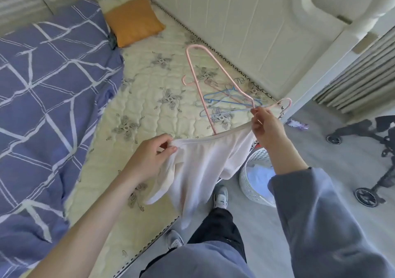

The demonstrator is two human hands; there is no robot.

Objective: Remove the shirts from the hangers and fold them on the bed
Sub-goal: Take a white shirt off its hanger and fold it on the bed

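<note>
A pale pink shirt (203,166) hangs between my two hands over the bed's edge. My left hand (149,158) pinches its neckline at the left. My right hand (267,126) grips the neckline's other end together with the hook end of a pink hanger (205,98). The hanger sticks up and away from the shirt, one arm still running down into the neck opening. Several empty blue and pink hangers (224,102) lie on the cream quilted mattress (149,106) behind it.
A blue checked duvet (42,106) covers the bed's left side, an orange cushion (132,21) lies at the head. A white perforated laundry basket (254,183) with clothes stands on the floor by my feet. A stroller (374,160) is at the right.
</note>
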